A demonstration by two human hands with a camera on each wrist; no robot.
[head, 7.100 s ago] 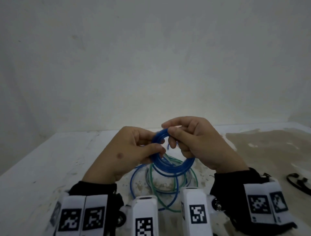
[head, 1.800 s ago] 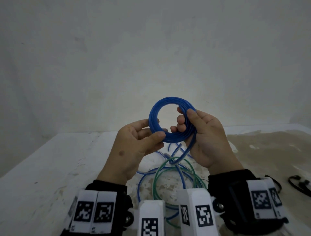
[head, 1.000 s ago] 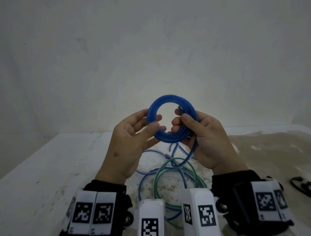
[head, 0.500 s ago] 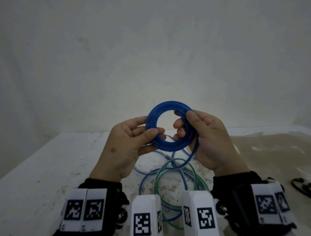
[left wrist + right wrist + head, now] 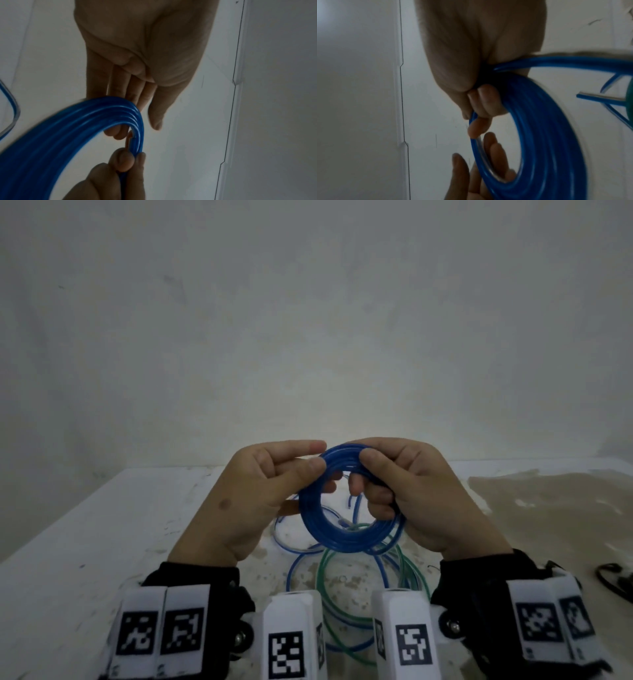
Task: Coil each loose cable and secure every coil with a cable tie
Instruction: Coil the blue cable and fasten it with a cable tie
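Blue coil (image 5: 346,529) held up over the white table (image 5: 85,542), between both hands. Left hand (image 5: 253,501) pinching the coil's left side with thumb and fingers (image 5: 120,86) — right hand (image 5: 421,494) curled tight round the top right part, fingers (image 5: 485,100) wrapped over the strands. Loose blue cable (image 5: 301,563) and a green cable (image 5: 325,577) lying in loops on the table just under the coil. Small black thing (image 5: 613,580) far off at the right edge — too blurry to name.
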